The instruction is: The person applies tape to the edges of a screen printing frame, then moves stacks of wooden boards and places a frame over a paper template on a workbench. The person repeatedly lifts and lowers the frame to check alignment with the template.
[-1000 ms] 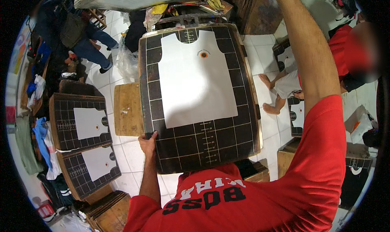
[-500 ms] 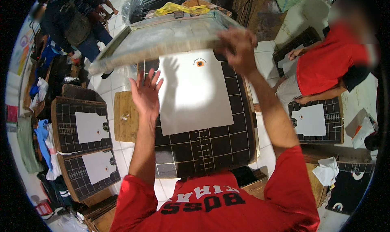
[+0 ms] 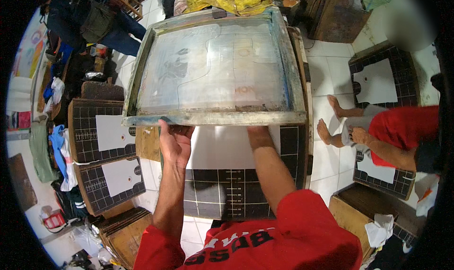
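Observation:
A wooden-framed printing screen (image 3: pixel 215 117) is tilted up over a black gridded board (image 3: pixel 203 199). My left hand (image 3: pixel 175 146) grips the middle-left of its near edge, with the thumb at the rim and the fingers partly behind it. My right forearm (image 3: pixel 269 163) reaches under the screen, whose near rail hides that hand and its fingers. A white fabric piece (image 3: pixel 213 149) lies on the board, its far part covered by the screen. Cut-out shapes and faint marks show across the mesh.
Gridded boards with white fabric pieces stand at left (image 3: pixel 123 175) and right (image 3: pixel 376 83). A yellow cloth (image 3: pixel 227 0) lies behind the screen. A person in a red shirt (image 3: pixel 402 128) sits at right; another person in dark clothes (image 3: pixel 85 19) is at far left.
The screen's near edge has come closer and covers the printed part of the fabric. My left hand has met that edge; my right hand has moved from its right corner to beneath it.

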Available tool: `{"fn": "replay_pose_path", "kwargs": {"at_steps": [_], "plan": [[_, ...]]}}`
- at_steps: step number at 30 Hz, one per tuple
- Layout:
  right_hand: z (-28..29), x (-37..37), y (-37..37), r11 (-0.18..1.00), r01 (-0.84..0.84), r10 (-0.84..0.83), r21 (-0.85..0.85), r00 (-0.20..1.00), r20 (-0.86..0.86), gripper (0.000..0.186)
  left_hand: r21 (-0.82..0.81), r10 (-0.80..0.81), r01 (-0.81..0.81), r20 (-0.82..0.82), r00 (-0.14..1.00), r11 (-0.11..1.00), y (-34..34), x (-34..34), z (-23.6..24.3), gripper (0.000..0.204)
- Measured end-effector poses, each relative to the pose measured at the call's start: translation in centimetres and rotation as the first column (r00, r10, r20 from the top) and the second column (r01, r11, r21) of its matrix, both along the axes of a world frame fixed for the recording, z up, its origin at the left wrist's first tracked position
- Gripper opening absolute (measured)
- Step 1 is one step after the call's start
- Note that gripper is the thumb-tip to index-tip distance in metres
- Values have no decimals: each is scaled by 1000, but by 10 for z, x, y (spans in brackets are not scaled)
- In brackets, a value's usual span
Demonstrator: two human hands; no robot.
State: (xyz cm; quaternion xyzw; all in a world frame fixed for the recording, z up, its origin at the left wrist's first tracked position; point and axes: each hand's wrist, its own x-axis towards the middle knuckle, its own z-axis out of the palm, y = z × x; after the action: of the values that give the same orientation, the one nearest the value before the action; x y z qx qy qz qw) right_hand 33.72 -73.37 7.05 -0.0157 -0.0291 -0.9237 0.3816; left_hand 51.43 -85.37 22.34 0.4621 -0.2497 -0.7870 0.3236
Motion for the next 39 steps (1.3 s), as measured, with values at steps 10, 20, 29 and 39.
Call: {"fn": "replay_pose_path", "kwargs": {"at_steps": [10,20,29,39], "plan": [[-8,-26,-22,989,-52,60,141,997,-56,54,-56,-4,5,23,1000,998,4,-6,3,63],[-11,-24,-15,979,-71,83,192,995,-53,56,-51,6,-5,37,999,999,3,-9,4,63],[-19,-29,-25,972,-80,99,220,992,-78,57,-56,14,-11,54,998,998,6,-10,8,62],[-21,-26,-20,963,-111,133,247,988,-76,58,-50,24,-21,52,998,998,5,-11,5,60]]}}
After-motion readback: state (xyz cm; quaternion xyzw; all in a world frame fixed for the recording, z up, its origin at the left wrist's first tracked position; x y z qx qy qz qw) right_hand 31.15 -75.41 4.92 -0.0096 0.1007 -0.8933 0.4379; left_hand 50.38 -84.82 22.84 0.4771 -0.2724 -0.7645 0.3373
